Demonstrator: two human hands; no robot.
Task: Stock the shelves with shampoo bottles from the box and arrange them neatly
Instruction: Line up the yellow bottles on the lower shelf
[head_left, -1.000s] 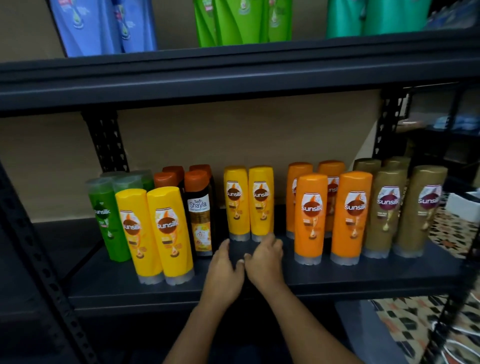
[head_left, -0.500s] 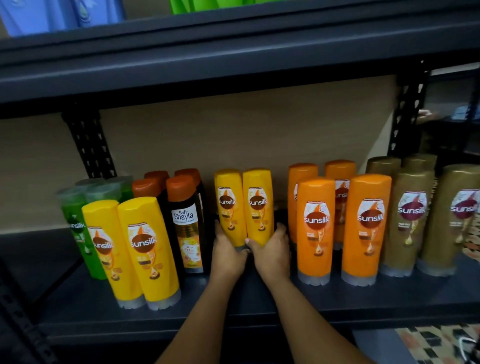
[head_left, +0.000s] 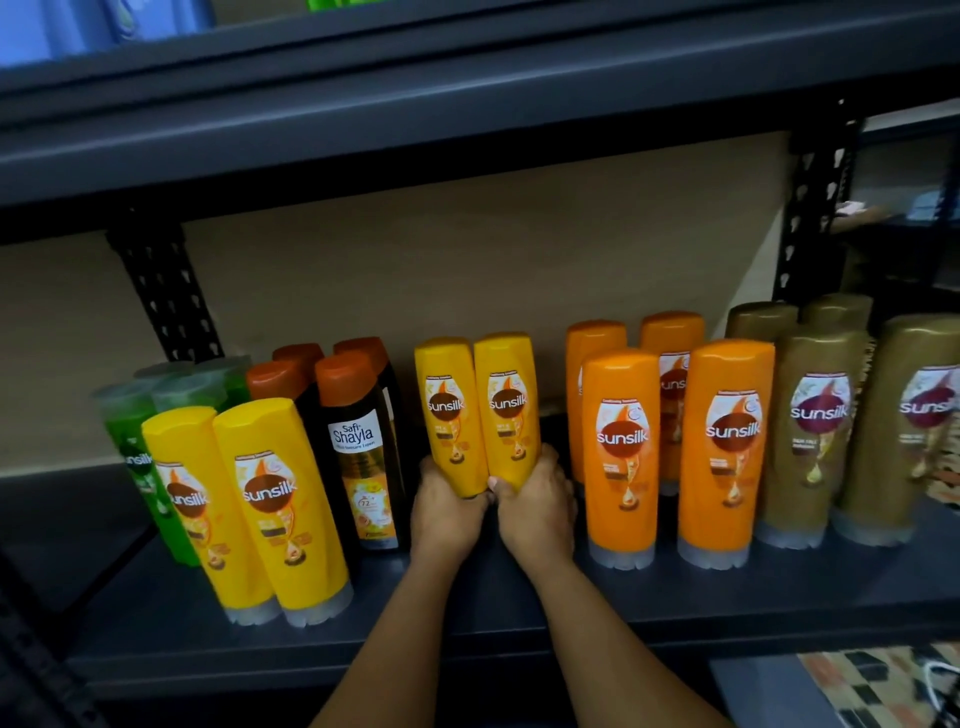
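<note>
Lifted since earlier, two yellow bottles (head_left: 478, 410) sit gripped by left hand (head_left: 447, 512) and right hand (head_left: 535, 506).

Count: 4 yellow bottles (head_left: 280, 499), 4 orange bottles (head_left: 621, 447), 4 gold bottles (head_left: 810, 426), 4 dark Shayla bottles (head_left: 358, 447), ~4 green bottles (head_left: 130, 436).

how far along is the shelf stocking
Mostly done by the look of it: green, yellow, dark Shayla, orange and gold bottles stand grouped on the shelf. In hand: left hand and right hand grip two yellow Sunsilk bottles. Left: seating that pair in line. The box isn't in view.
</note>
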